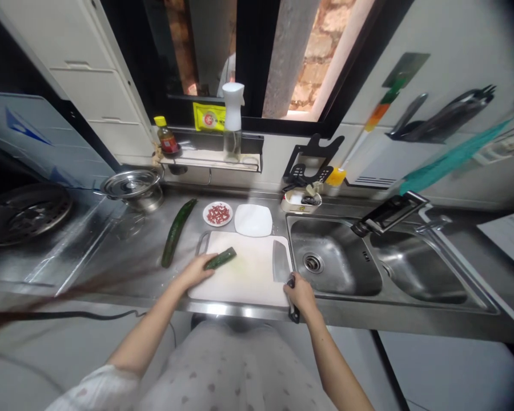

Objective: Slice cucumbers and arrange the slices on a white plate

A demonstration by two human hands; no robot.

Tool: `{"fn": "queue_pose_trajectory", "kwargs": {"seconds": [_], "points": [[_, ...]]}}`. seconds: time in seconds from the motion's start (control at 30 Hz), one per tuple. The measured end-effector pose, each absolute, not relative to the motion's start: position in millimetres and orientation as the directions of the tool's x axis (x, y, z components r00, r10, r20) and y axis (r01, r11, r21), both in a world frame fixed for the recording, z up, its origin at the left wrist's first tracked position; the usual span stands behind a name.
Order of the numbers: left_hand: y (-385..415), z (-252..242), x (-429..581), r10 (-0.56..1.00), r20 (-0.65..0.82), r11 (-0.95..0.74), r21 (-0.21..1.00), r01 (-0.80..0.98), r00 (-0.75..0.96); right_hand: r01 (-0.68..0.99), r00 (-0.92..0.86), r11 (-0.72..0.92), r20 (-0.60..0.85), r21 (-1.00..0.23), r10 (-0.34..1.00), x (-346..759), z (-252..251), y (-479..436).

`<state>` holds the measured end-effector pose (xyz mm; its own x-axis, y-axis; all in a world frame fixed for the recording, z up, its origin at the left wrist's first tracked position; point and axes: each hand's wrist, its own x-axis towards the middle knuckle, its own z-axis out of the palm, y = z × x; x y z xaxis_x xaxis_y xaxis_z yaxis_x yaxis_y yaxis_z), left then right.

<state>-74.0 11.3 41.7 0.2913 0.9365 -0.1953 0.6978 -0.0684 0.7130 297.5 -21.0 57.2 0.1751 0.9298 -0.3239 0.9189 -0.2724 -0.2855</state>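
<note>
On the white cutting board [244,285] lies a short piece of cucumber [223,258], its left end gripped by my left hand [196,270]. My right hand [300,292] is closed around the black handle of a cleaver [280,261], whose broad blade rests flat along the board's right side. A longer cucumber [178,233] lies on the steel counter to the left of the board. Behind the board stand a small plate of chopped red meat [218,214] and a white square plate [253,220].
A double steel sink [334,262] with a black faucet [389,214] adjoins the board's right side. At the left are a lidded steel pot [133,188] and a stove burner [21,214]. A spray bottle [232,123] and a sauce bottle [167,137] stand on the shelf.
</note>
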Motion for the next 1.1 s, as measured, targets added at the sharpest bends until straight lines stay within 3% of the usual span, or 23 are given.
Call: {"fn": "queue_pose_trajectory", "kwargs": {"seconds": [0.43, 0.73, 1.1], "points": [[9, 41, -46, 0.892, -0.204, -0.210, 0.603, 0.770, 0.403, 0.887, 0.222, -0.324, -0.312, -0.330, 0.924, 288, 64, -16], [2, 42, -40, 0.915, -0.198, -0.222, 0.481, 0.848, 0.352, 0.858, 0.212, -0.342, -0.343, -0.383, 0.915, 276, 67, -16], [1, 29, -52, 0.908, -0.108, -0.289, 0.539, 0.791, 0.405, 0.929, 0.109, -0.230, -0.378, -0.291, 0.919, 261, 69, -16]]}}
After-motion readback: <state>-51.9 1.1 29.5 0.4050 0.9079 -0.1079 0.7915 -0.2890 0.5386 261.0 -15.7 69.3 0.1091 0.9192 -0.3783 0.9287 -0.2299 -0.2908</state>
